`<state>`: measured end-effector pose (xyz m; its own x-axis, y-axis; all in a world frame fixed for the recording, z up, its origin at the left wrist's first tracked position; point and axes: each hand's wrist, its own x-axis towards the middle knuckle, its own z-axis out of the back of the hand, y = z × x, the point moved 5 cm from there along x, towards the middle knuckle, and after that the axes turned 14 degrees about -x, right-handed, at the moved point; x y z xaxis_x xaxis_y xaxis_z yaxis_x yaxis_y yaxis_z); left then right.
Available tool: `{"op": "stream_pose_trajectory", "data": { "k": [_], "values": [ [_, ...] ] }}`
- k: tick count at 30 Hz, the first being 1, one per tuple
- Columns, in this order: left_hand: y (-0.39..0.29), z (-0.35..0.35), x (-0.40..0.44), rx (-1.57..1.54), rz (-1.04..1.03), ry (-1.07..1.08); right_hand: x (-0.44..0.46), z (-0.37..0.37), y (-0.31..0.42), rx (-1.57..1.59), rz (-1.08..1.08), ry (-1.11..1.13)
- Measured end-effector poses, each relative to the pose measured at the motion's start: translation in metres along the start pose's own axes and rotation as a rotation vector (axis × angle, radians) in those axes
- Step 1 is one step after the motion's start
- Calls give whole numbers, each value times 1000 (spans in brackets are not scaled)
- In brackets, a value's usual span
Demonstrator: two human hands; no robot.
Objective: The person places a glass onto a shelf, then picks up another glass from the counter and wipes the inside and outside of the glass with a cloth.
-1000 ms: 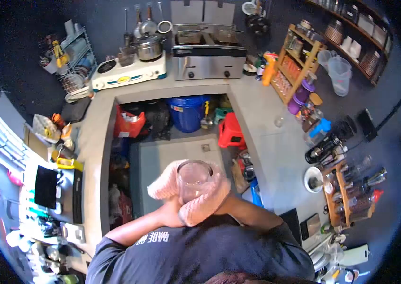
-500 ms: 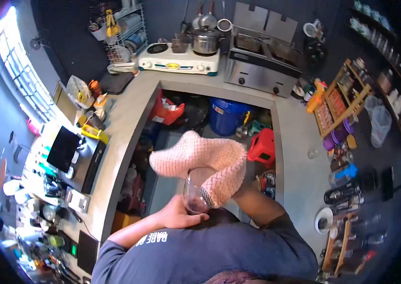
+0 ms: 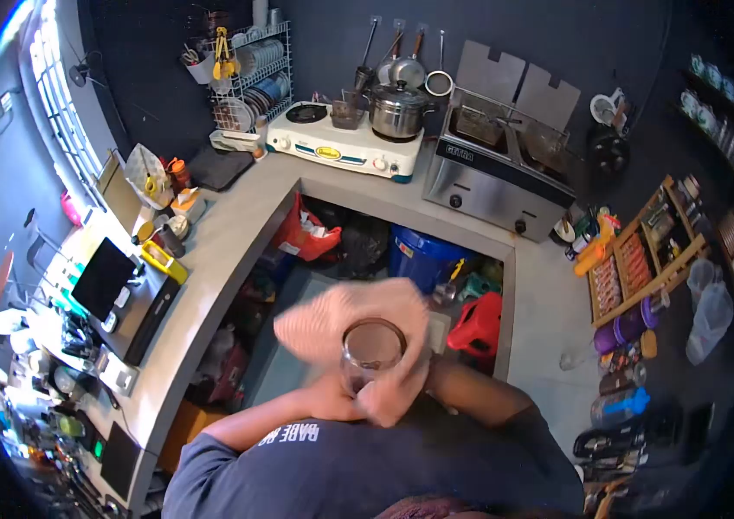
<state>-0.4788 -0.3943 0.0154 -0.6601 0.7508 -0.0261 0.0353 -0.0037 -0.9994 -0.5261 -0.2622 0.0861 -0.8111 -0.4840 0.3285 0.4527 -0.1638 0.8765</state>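
A clear glass (image 3: 373,346) is held upright close to my chest, its round rim facing up. My left hand (image 3: 332,396) wraps round the lower left side of the glass. A pink textured cloth (image 3: 332,316), blurred by motion, drapes behind the glass and down its right side. My right hand (image 3: 423,376) is at the right of the glass, mostly covered by the cloth, so its fingers do not show.
Ahead stand a white stove (image 3: 345,147) with a steel pot (image 3: 398,111) and a steel fryer (image 3: 501,164). A grey counter (image 3: 237,208) runs round me. Under it are a blue bin (image 3: 419,259) and a red stool (image 3: 478,324). A wooden rack (image 3: 644,259) stands at right.
The view has turned toward the left. The cloth has shifted around the glass, first opening out upward, now lower and blurred. The glass stays in my left hand.
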Motion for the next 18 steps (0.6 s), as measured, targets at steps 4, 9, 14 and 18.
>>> {"op": "stream_pose_trajectory", "data": {
  "k": [4,9,14,18],
  "values": [
    [21,5,35,219,-111,-175,18,33,-17,-24,9,129],
    [-2,23,59,-245,-182,-316,44,47,-27,-28,17,297],
    [62,77,30,-401,-221,-648,74,-21,-52,-114,115,352],
    [48,117,11,-688,-351,-748,121,-58,-57,-84,152,383]
  ]
}}
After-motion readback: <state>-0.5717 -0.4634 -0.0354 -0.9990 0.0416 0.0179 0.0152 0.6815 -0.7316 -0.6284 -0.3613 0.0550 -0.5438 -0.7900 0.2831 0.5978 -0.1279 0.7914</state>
